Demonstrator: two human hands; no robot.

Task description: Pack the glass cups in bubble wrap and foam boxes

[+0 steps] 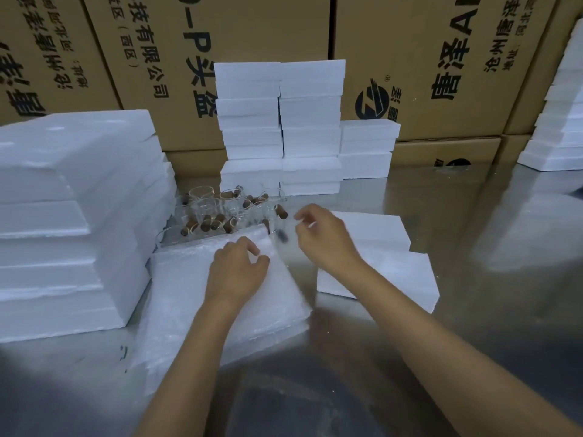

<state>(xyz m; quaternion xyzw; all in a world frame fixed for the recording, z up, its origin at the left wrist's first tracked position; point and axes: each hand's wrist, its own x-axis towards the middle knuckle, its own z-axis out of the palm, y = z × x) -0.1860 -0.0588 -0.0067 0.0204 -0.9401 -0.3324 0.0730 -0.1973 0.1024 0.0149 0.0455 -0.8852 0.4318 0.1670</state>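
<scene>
A stack of bubble wrap sheets (189, 288) lies on the steel table in front of me. My left hand (236, 272) rests on the stack with its fingers curled, pinching the top sheet near its far edge. My right hand (325, 238) pinches a blurred sheet of bubble wrap (285, 247) and holds it lifted beside the stack. Behind the stack stand several glass cups (217, 209) with brown wooden handles. Two white foam boxes (388, 263) lie under and right of my right hand.
A tall pile of foam slabs (72, 216) fills the left side. Stacked foam boxes (280, 127) stand behind the cups, more (561, 121) at the far right. Cardboard cartons (426, 58) wall off the back. The steel table (473, 310) shows bare at the right.
</scene>
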